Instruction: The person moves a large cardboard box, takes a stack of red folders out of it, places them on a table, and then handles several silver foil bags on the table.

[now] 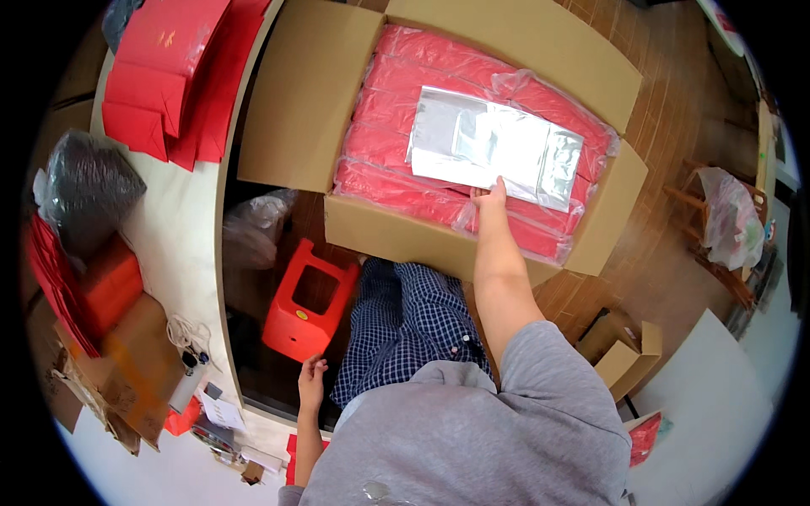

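Observation:
My right hand (489, 193) is at the near edge of a shiny silver foil sheet or bag (493, 145), its thumb over the edge and its other fingers partly hidden; the grip looks closed on it. The foil lies over red packs in clear plastic (392, 120), which fill a large open cardboard box (398, 231). Down at the left, my left hand (312, 373) holds nothing, its fingers loosely bent and apart, close to the lower edge of a red plastic stool (285, 326).
Left of me runs a long pale table (171, 221) bearing red paper bags (158, 76), a dark plastic-wrapped bundle (92, 190) and cardboard. A small open carton (623, 367) stands on the wooden floor at the right, with a wooden chair (690, 199) farther off.

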### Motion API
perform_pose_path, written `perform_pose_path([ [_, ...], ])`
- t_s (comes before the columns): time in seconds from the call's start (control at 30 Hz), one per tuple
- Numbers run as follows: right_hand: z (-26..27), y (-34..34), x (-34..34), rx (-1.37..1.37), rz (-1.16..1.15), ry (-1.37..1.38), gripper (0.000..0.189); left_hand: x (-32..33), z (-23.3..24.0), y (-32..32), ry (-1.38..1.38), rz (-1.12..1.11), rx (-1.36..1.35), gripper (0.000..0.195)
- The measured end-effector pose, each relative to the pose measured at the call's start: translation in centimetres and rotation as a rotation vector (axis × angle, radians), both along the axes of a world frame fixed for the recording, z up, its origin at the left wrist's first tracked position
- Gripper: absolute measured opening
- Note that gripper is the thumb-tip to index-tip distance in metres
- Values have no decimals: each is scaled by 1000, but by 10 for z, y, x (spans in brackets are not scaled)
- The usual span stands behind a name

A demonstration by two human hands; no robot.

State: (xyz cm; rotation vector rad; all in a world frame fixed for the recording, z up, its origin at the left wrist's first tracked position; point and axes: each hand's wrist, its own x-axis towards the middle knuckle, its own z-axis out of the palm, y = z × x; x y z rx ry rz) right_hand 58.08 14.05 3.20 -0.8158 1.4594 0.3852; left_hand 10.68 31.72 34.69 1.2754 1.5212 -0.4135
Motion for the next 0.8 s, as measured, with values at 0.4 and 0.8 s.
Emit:
perform_pose_path([
  [0.4, 84, -36, -25, -429, 396, -444, 24, 21, -33, 33, -145, -332, 39, 29],
  [0.8, 357, -94, -197, -726, 1247, -699, 29, 226, -54, 76, -759, -652, 247, 41],
])
